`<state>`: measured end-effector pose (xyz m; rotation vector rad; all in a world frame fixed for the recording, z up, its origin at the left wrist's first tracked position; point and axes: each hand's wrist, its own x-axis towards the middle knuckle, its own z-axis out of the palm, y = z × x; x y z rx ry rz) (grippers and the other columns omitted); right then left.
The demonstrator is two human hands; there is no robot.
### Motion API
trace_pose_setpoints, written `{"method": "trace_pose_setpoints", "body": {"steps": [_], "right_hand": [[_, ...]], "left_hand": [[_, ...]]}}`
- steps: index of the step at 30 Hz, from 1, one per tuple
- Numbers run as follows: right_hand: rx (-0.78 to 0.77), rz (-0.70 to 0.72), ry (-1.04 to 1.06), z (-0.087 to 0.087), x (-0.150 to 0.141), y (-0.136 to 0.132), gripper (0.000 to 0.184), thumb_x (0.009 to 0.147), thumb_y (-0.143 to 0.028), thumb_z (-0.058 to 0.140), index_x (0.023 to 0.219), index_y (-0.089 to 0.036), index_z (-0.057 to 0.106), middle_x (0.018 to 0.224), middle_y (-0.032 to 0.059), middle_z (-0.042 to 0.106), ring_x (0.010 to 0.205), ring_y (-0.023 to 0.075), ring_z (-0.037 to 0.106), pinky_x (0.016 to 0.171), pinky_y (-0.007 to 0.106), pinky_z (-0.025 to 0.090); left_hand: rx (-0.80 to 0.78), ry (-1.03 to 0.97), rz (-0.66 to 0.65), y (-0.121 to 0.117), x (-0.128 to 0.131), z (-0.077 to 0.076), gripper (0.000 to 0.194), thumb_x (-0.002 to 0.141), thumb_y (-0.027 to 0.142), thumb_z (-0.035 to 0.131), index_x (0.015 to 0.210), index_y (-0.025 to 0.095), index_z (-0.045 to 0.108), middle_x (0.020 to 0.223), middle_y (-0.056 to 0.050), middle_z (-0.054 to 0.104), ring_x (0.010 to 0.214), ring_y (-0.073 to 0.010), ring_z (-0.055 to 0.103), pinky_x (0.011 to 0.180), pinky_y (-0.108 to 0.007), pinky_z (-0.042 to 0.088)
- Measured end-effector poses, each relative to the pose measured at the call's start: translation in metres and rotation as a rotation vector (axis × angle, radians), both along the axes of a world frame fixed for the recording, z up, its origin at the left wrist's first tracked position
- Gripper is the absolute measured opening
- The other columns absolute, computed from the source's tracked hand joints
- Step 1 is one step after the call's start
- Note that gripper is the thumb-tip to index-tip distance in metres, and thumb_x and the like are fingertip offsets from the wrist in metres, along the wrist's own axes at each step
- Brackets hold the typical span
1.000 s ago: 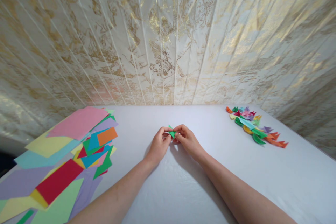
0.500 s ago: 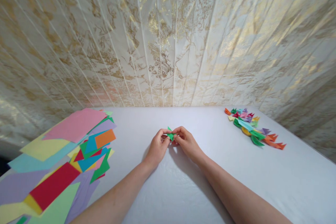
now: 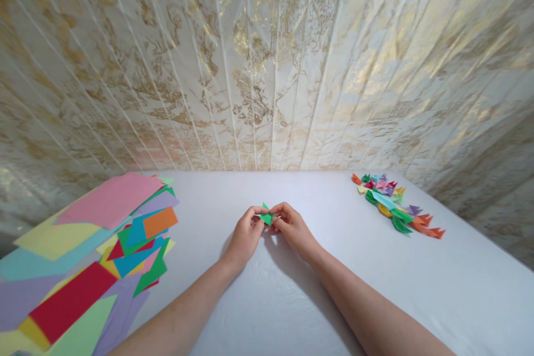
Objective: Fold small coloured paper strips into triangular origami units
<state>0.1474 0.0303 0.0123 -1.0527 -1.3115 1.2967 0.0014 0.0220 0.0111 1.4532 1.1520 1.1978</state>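
Observation:
A small folded piece of green paper (image 3: 266,216) is held between my two hands, just above the middle of the white table (image 3: 267,300). My left hand (image 3: 247,233) pinches its left side between thumb and fingers. On the opposite side, my right hand (image 3: 292,228) grips the paper with thumb and forefinger. One pointed tip of the paper sticks up above the fingertips. My fingers cover part of it, so its full folded shape is hidden.
Many coloured paper sheets lie spread at the left, among them a large pink sheet (image 3: 112,197), a red rectangle (image 3: 73,300) and an orange piece (image 3: 161,222). Several folded paper shapes (image 3: 386,200) sit at the back right. Behind the table hangs a gold-patterned curtain (image 3: 258,67).
The whole view has shifted slightly, so the table things appear a little farther left. Both hands still pinch the green paper, with only slight finger movement.

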Motion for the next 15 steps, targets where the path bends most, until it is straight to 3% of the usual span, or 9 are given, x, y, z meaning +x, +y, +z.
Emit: {"method": "trace_pose_setpoints", "body": {"steps": [15], "right_hand": [[-0.018, -0.011, 0.017, 0.0002, 0.0003, -0.0001, 0.014, 0.072, -0.026, 0.063, 0.083, -0.020, 0.054, 0.064, -0.0031, 0.061, 0.060, 0.0135, 0.060, 0.059, 0.027, 0.046]], "left_hand": [[0.006, 0.003, -0.008, 0.0009, 0.0002, -0.0023, 0.019, 0.079, 0.018, 0.053, 0.096, 0.018, 0.062, 0.085, -0.002, 0.067, 0.078, -0.0164, 0.064, 0.074, -0.028, 0.050]]}}
